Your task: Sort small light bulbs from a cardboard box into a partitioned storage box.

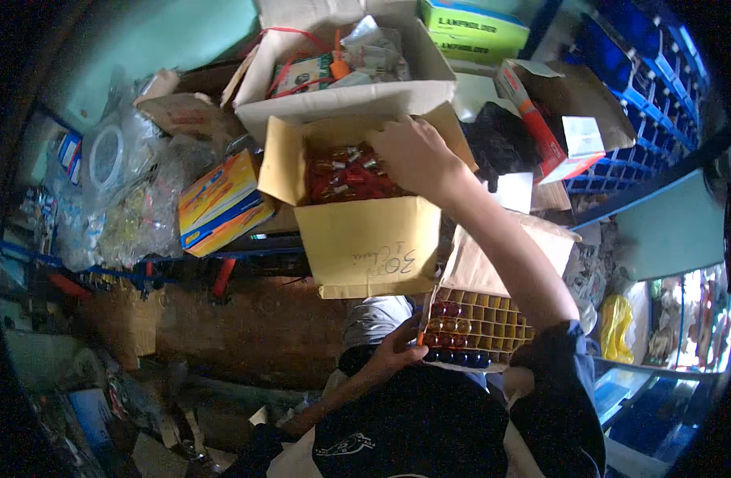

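My right hand [410, 156] reaches over the right side of an open cardboard box [368, 245], its fingertips blurred near the back edge. Inside the box lie many small red items with metallic ends [347, 173], seemingly small bulbs. My left hand [404, 348] grips the left edge of a shallow carton with a cardboard grid [497, 316], held against my body. Rounded glass tops, perhaps bulbs [449, 325], in red, amber and dark blue fill cells at its left and lower sides; other cells show bare cardboard. Whether my right fingers hold anything is hidden.
Behind stands a white carton [347, 98] with bags and an orange-tipped bottle [340, 64]. A yellow-blue box [225, 203] and plastic bags [132, 209] lie left. On the right are green lampholder boxes [476, 33], an open red-sided carton [538, 137] and blue racks [646, 89].
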Available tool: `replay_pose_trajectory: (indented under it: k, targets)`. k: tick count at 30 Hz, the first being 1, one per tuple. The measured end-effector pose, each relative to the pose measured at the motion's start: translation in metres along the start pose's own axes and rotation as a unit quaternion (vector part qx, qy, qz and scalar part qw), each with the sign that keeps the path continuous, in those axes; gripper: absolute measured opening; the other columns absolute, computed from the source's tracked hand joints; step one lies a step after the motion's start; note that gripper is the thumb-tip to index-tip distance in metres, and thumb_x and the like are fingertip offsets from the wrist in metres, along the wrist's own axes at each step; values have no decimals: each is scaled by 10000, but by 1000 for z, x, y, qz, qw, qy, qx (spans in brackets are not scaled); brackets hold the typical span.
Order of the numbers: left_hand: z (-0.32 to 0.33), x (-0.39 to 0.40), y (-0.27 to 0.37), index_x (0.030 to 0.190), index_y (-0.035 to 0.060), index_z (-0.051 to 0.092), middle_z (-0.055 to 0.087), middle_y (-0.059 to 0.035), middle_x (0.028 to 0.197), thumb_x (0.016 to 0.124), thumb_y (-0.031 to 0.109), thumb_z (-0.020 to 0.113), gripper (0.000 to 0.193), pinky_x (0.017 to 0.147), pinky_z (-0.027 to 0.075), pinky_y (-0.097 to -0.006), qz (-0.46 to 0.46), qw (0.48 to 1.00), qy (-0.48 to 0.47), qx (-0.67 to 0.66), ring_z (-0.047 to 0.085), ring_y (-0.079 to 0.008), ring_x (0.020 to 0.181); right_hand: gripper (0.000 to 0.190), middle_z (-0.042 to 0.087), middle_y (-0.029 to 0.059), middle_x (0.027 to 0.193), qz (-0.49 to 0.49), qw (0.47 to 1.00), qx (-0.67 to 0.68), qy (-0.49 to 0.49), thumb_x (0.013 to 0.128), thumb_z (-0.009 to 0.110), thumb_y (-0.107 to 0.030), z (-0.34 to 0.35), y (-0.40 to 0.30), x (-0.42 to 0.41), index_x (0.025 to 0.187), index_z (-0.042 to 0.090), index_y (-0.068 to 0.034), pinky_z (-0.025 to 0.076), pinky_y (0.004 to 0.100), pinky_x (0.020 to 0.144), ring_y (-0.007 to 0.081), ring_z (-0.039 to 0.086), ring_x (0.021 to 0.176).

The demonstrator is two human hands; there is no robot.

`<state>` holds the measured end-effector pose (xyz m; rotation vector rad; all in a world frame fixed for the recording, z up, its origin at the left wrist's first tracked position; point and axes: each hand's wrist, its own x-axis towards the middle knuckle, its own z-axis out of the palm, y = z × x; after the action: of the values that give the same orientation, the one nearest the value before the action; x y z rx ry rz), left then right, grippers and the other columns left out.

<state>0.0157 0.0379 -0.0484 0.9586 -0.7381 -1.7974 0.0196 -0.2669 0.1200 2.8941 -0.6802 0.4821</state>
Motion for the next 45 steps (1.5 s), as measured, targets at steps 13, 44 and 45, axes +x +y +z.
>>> replay_pose_trajectory:
  k: [13,44,45]
  targets:
    - [-5,-8,11,1604,32,209,410,-176,1547,913,363,733,928,1140,377,-451,-58,997,20,-37,463,-273,1370,298,704,108,874,100,969,225,28,863,776,-262,-103,-37,-75,1031,650,-49,551,368,624,253,660,651]
    - [12,8,8,1566,34,320,546,-83,1430,895,143,673,766,992,477,-311,-19,985,53,-166,561,-180,1247,146,697,102,871,115,963,217,115,903,700,-172,-95,-22,-137,996,664,-65,584,412,703,279,714,811]
    - [10,6,9,1571,37,315,528,-87,1452,889,129,670,774,988,472,-298,-51,987,69,-134,553,-181,1252,128,693,109,859,68,963,198,170,920,676,-180,-80,-19,-108,971,656,-64,588,424,698,293,716,814]
